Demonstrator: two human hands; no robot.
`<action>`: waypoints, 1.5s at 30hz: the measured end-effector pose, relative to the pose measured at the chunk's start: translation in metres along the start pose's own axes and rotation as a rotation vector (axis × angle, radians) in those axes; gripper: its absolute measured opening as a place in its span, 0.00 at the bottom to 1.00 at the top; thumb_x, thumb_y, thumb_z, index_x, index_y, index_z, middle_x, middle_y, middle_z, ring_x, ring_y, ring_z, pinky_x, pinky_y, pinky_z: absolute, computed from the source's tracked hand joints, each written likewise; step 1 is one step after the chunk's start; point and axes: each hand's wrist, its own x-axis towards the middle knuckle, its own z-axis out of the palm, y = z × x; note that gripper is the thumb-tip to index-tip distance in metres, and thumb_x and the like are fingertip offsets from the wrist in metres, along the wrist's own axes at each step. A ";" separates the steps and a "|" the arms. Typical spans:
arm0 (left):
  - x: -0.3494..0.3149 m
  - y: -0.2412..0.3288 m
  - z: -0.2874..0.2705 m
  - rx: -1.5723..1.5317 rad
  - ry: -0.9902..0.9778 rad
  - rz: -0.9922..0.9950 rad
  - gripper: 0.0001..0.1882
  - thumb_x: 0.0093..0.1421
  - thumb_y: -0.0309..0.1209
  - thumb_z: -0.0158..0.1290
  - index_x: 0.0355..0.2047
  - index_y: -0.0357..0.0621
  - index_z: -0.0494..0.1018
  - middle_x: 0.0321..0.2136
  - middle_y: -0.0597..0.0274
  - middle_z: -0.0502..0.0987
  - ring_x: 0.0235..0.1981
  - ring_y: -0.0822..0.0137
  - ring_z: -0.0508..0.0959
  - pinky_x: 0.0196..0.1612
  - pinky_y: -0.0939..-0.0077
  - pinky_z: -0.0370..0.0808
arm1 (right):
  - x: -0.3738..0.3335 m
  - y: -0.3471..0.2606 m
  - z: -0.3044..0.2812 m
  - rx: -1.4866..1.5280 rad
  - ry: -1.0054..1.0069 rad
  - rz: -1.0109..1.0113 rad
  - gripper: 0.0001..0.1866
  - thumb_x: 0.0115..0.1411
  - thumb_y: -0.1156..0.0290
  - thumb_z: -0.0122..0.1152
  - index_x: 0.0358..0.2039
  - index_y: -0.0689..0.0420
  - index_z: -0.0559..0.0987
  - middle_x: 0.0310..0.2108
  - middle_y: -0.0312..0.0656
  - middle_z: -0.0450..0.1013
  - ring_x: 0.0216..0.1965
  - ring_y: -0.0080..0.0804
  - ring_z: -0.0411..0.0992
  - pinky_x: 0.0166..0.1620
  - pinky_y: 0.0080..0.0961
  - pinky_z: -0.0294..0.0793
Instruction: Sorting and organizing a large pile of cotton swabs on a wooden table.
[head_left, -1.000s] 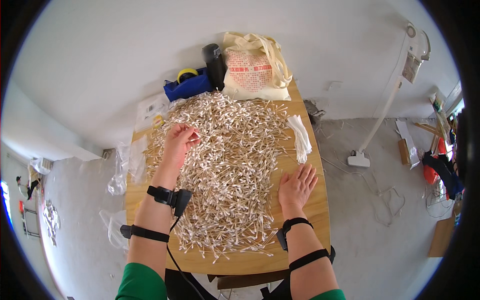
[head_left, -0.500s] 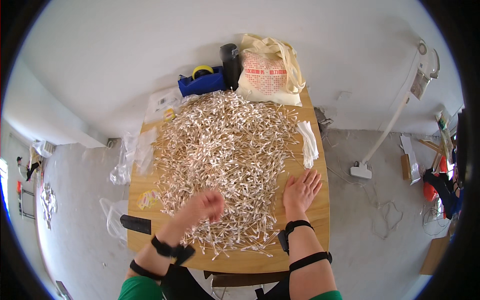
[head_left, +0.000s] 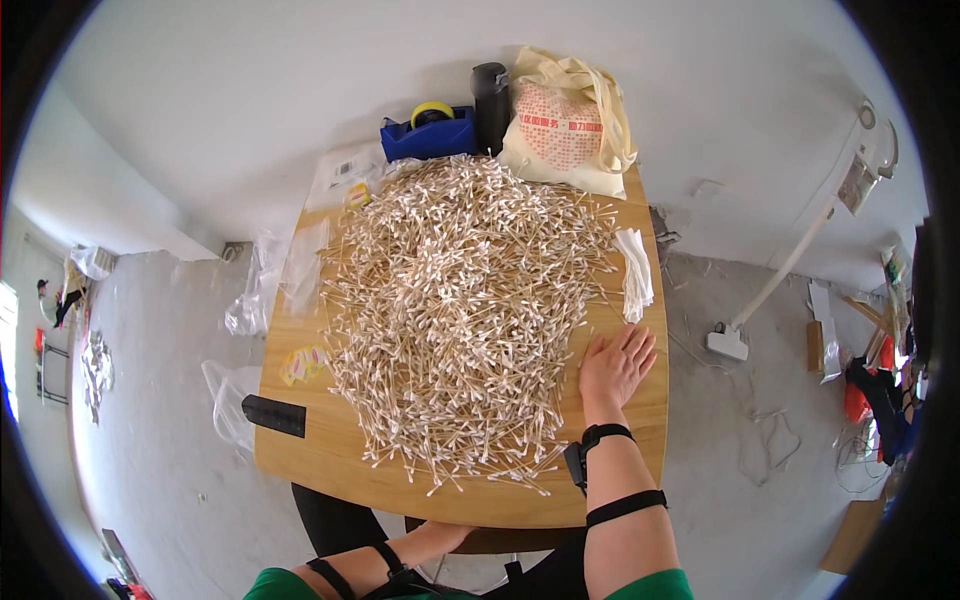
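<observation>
A wide heap of cotton swabs (head_left: 460, 310) with pale wooden sticks and white tips covers the middle of the wooden table (head_left: 315, 470). To its right, my right hand (head_left: 617, 368) lies palm down on the bare wood, fingers spread, holding nothing. Just beyond its fingertips is a flat stack of white plastic sleeves or bags (head_left: 633, 275). My left hand (head_left: 447, 537) is low at the table's near edge, by my lap. Its fingers are partly hidden at the edge, so whether they grip anything does not show.
Along the back stand a blue tape dispenser (head_left: 430, 137), a black bottle (head_left: 491, 108) and a cream cloth bag (head_left: 565, 135). Clear plastic bags (head_left: 262, 285) hang off the left edge, near yellow labels (head_left: 303, 364) and a black strip (head_left: 273, 415). A white floor-standing appliance (head_left: 727, 342) is at right.
My left hand has drawn back from over the swabs to the table's near edge. My right hand stays flat on the table. The whole view has shifted slightly.
</observation>
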 end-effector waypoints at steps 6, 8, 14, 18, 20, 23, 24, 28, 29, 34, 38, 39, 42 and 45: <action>0.008 -0.053 0.020 0.071 0.047 0.003 0.15 0.67 0.30 0.41 0.46 0.35 0.72 0.45 0.43 0.76 0.47 0.47 0.75 0.51 0.60 0.71 | 0.000 -0.005 0.001 -0.001 0.027 -0.013 0.34 0.67 0.53 0.41 0.66 0.64 0.56 0.68 0.54 0.51 0.70 0.50 0.44 0.70 0.45 0.38; 0.002 -0.043 0.017 0.102 -0.041 0.019 0.14 0.67 0.30 0.41 0.44 0.35 0.72 0.43 0.42 0.77 0.45 0.46 0.75 0.49 0.58 0.71 | 0.003 -0.004 -0.001 -0.008 0.039 -0.024 0.34 0.67 0.53 0.42 0.66 0.64 0.56 0.68 0.54 0.51 0.70 0.50 0.44 0.70 0.45 0.39; 0.014 0.056 -0.044 0.529 -0.820 0.065 0.17 0.67 0.38 0.45 0.48 0.39 0.71 0.41 0.43 0.76 0.42 0.46 0.76 0.46 0.56 0.72 | 0.001 -0.001 0.002 -0.001 0.039 -0.009 0.34 0.67 0.54 0.42 0.65 0.65 0.56 0.68 0.54 0.51 0.70 0.50 0.44 0.70 0.45 0.39; 0.050 0.106 -0.133 0.119 -0.308 0.214 0.17 0.66 0.39 0.48 0.48 0.41 0.71 0.37 0.46 0.77 0.43 0.48 0.76 0.46 0.61 0.73 | 0.000 0.000 -0.001 0.005 0.035 -0.016 0.34 0.67 0.54 0.42 0.65 0.65 0.57 0.68 0.54 0.50 0.70 0.50 0.43 0.71 0.45 0.38; 0.083 0.153 -0.176 0.367 0.089 0.177 0.10 0.64 0.34 0.47 0.41 0.45 0.74 0.35 0.49 0.77 0.37 0.47 0.78 0.36 0.60 0.75 | 0.000 0.009 -0.004 -0.007 0.063 -0.008 0.34 0.67 0.54 0.42 0.65 0.65 0.57 0.68 0.54 0.50 0.70 0.50 0.43 0.71 0.45 0.37; 0.134 0.139 -0.228 0.505 0.621 0.345 0.09 0.59 0.26 0.53 0.40 0.41 0.75 0.36 0.50 0.77 0.41 0.48 0.77 0.42 0.58 0.74 | -0.001 -0.001 -0.001 0.007 0.010 -0.005 0.34 0.66 0.55 0.42 0.65 0.65 0.56 0.68 0.54 0.49 0.71 0.50 0.42 0.71 0.44 0.37; 0.153 0.129 -0.244 0.651 0.674 0.324 0.10 0.59 0.27 0.53 0.42 0.40 0.75 0.39 0.50 0.77 0.44 0.48 0.76 0.45 0.58 0.74 | -0.001 -0.003 0.002 0.024 0.022 -0.012 0.34 0.66 0.55 0.43 0.65 0.66 0.56 0.68 0.54 0.49 0.71 0.50 0.42 0.71 0.44 0.36; 0.208 0.124 -0.262 0.712 0.710 0.150 0.15 0.57 0.31 0.57 0.45 0.41 0.74 0.46 0.51 0.73 0.49 0.48 0.73 0.50 0.57 0.72 | 0.000 -0.001 0.002 0.038 0.014 -0.007 0.35 0.65 0.54 0.43 0.66 0.65 0.56 0.68 0.53 0.49 0.71 0.50 0.42 0.71 0.44 0.36; 0.218 0.128 -0.263 0.749 0.666 0.010 0.18 0.55 0.32 0.59 0.45 0.41 0.74 0.46 0.53 0.73 0.49 0.49 0.73 0.51 0.58 0.72 | 0.001 0.001 0.002 0.026 0.016 -0.001 0.35 0.65 0.54 0.43 0.66 0.65 0.56 0.68 0.53 0.49 0.71 0.50 0.42 0.71 0.44 0.36; 0.262 0.159 -0.256 0.872 0.827 0.261 0.17 0.53 0.36 0.62 0.41 0.43 0.77 0.46 0.57 0.73 0.52 0.52 0.69 0.56 0.58 0.67 | 0.002 0.000 0.000 0.003 -0.004 0.017 0.35 0.66 0.54 0.41 0.67 0.63 0.55 0.69 0.52 0.48 0.71 0.47 0.42 0.71 0.42 0.36; 0.293 0.162 -0.243 0.849 0.723 0.257 0.13 0.49 0.38 0.65 0.32 0.47 0.80 0.44 0.59 0.73 0.49 0.56 0.69 0.53 0.61 0.68 | 0.003 0.001 0.002 0.017 -0.005 0.011 0.36 0.66 0.52 0.42 0.66 0.64 0.55 0.69 0.52 0.48 0.71 0.49 0.41 0.71 0.44 0.35; 0.299 0.162 -0.243 0.821 0.695 0.190 0.12 0.48 0.39 0.66 0.30 0.48 0.81 0.44 0.60 0.73 0.49 0.56 0.70 0.52 0.62 0.69 | 0.002 0.000 0.003 0.017 -0.006 0.007 0.36 0.66 0.52 0.42 0.66 0.64 0.55 0.69 0.52 0.48 0.71 0.49 0.41 0.71 0.44 0.35; 0.301 0.158 -0.247 0.787 0.762 0.250 0.08 0.47 0.36 0.66 0.25 0.48 0.81 0.36 0.62 0.75 0.41 0.58 0.74 0.47 0.63 0.72 | 0.001 0.000 0.003 0.019 -0.003 0.004 0.36 0.66 0.52 0.41 0.66 0.64 0.56 0.69 0.52 0.48 0.71 0.48 0.41 0.71 0.44 0.34; 0.282 0.165 -0.257 0.610 0.858 0.343 0.08 0.50 0.35 0.65 0.26 0.45 0.81 0.27 0.65 0.76 0.29 0.62 0.76 0.37 0.70 0.73 | -0.001 0.004 0.001 0.025 0.000 0.004 0.36 0.66 0.52 0.41 0.66 0.64 0.56 0.69 0.52 0.48 0.71 0.48 0.41 0.71 0.44 0.34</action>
